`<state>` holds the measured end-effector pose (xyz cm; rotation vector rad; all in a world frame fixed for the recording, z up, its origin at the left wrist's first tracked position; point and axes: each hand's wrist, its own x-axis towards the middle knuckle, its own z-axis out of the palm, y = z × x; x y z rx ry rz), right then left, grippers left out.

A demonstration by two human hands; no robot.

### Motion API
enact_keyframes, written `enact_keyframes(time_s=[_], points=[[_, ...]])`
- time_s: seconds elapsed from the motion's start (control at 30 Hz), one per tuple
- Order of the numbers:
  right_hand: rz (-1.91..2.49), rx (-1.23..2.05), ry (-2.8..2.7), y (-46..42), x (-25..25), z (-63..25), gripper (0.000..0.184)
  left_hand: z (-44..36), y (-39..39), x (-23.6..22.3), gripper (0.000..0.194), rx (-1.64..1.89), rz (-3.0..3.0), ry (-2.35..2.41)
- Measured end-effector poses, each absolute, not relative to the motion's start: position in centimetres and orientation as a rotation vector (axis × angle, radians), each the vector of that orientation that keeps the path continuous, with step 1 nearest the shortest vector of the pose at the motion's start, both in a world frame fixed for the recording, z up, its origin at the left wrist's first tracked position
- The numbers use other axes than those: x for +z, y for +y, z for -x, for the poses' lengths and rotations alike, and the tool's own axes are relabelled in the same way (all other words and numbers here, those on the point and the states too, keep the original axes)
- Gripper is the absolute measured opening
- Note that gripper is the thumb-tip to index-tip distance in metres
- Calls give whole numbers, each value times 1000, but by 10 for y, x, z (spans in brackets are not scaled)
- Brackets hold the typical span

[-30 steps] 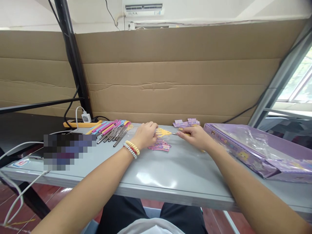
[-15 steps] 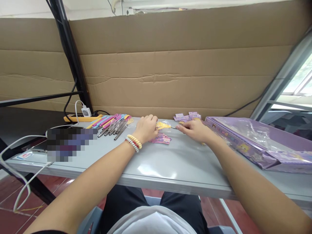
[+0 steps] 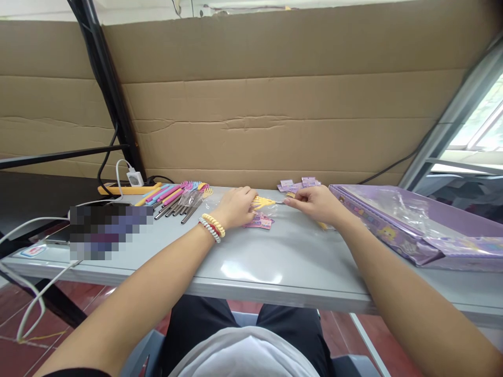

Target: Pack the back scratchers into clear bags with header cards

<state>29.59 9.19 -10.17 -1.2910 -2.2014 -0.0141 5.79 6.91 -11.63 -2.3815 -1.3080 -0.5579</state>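
A back scratcher with a yellow claw head (image 3: 264,202) and a thin metal rod lies level between my hands. My left hand (image 3: 238,206) is closed at the claw end, its fingertips partly hidden. On the other side, my right hand (image 3: 312,203) pinches the rod near the head; the handle is mostly covered by that hand. Clear plastic film shows around the claw. Just below it, pink printed cards (image 3: 259,220) lie on the table. More purple cards (image 3: 298,184) rest behind my right hand.
Several colourful back scratchers (image 3: 178,198) with metal rods lie piled at the left on the grey table (image 3: 236,262). A purple box (image 3: 387,228) with clear plastic stands at the right. A yellow power strip (image 3: 113,189), white cables and a blurred-out item sit far left. Cardboard (image 3: 267,125) walls the back.
The camera view has tilted down. Both hands keep their hold on the back scratcher, with only slight shifts of the fingers.
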Motion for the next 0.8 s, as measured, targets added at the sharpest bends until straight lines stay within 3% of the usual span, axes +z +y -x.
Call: enact_keyframes(time_s=[0.17, 0.33, 0.63, 0.8], points=[[1297, -10, -2199, 90, -101, -294, 52, -59, 68, -117, 32, -534, 2373, -1294], [1262, 52, -2255, 87, -109, -279, 52, -66, 66, -122, 24, -507, 2381, -1243], [1123, 202, -2328, 87, -112, -273, 34, -67, 68, -120, 14, -455, 2356, -1312], [1409, 231, -2401, 91, -100, -295, 39, -58, 74, -119, 14, -475, 2312, -1432]])
